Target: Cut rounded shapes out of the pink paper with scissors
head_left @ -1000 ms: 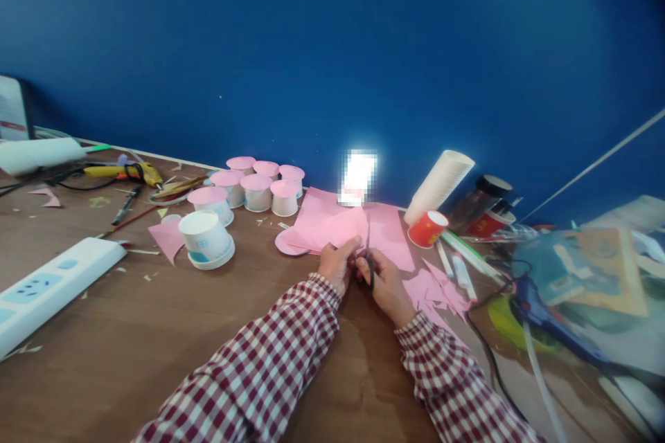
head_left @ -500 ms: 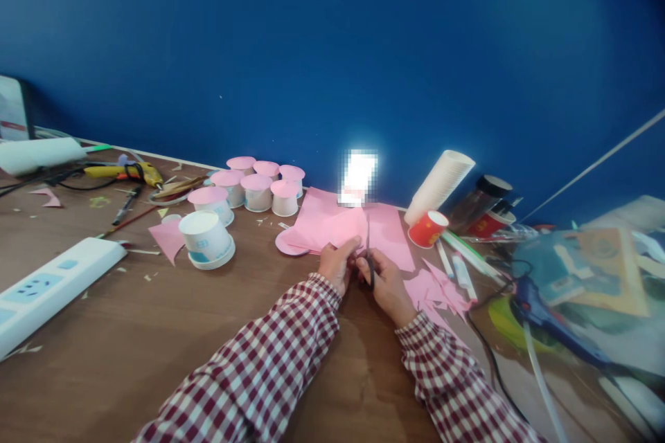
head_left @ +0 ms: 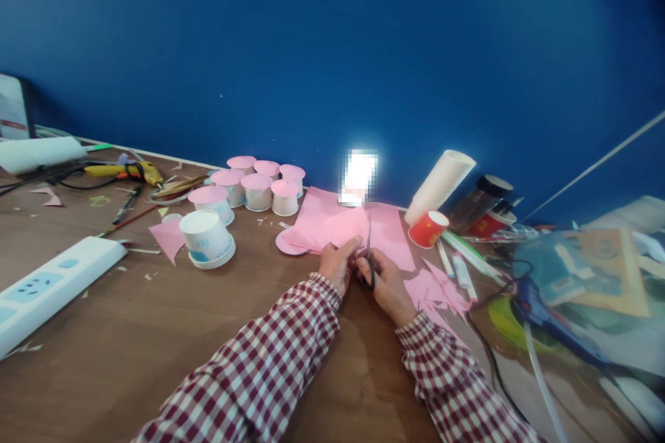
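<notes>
The tabletop looks like smooth wood; toward its far edge, the pink sheets are matt paper, the scissors metal-bladed; the power strip looks smooth plastic.

- On my left, a white power strip lies on the brown table.
- Beyond it I see a yellow glue gun near a pen.
- To my right, near the blue wall, a dark jar with a black lid.
- Farther right, a blue glue gun.
</notes>
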A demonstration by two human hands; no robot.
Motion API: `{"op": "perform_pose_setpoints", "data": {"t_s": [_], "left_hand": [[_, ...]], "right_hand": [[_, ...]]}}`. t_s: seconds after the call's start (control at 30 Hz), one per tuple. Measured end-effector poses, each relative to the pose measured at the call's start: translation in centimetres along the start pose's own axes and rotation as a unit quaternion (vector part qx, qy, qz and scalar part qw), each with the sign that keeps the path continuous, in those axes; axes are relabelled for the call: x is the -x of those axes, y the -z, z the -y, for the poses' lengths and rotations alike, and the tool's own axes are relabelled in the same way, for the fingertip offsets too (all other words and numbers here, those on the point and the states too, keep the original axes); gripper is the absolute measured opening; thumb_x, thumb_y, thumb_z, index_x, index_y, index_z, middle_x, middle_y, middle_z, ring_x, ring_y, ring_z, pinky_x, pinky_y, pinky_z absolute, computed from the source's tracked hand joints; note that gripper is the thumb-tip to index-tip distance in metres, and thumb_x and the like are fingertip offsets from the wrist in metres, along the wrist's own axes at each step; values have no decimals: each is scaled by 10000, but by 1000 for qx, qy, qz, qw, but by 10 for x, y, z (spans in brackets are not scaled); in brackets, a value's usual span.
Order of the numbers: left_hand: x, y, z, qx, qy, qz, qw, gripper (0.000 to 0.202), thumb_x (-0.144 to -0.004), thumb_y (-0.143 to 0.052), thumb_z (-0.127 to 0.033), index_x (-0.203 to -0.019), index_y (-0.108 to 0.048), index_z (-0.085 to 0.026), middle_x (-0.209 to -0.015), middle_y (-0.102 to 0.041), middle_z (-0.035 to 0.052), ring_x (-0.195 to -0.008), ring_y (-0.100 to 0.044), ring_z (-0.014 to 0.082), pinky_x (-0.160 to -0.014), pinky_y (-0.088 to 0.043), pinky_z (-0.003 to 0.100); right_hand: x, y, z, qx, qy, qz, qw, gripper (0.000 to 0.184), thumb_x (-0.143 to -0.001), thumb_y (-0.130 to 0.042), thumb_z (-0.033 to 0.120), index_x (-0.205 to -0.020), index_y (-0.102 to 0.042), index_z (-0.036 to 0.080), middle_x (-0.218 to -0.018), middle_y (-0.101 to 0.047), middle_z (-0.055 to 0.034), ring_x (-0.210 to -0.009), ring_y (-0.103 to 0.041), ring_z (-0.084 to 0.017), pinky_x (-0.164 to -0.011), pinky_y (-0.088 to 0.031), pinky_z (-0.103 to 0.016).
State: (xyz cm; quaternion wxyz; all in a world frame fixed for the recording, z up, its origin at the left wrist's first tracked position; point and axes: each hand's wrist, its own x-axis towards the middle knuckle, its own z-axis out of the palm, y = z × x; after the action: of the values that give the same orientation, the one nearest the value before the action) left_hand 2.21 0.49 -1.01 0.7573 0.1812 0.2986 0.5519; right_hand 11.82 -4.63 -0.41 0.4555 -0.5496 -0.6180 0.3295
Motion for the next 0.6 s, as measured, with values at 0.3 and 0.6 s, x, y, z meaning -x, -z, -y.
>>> {"op": "perform_pose_setpoints", "data": {"t_s": [0.3, 0.6], "left_hand": [[0, 0, 1, -1, 4, -13, 1000, 298, -510, -793, -241, -566, -520, -136, -442, -458, -52, -409, -427, 67, -425, -350, 219], [-1, 0, 0, 9, -1, -23, 1000, 303, -490, -798, -224, -564, -519, -133, -447, -455, -59, -415, -412, 58, -436, -335, 218]], "right_hand": [[0, 0, -5, 12, -9, -5, 1000, 226, -846, -541, 408, -847, -564, 183, -637, -537, 17, -576, -502, -133, -535, -405, -230], [-1, 0, -6, 11, -8, -8, 1000, 221, -840, -542, 408, -826, -561, 188, -609, -523, 22, -555, -495, -141, -527, -406, -241]]}}
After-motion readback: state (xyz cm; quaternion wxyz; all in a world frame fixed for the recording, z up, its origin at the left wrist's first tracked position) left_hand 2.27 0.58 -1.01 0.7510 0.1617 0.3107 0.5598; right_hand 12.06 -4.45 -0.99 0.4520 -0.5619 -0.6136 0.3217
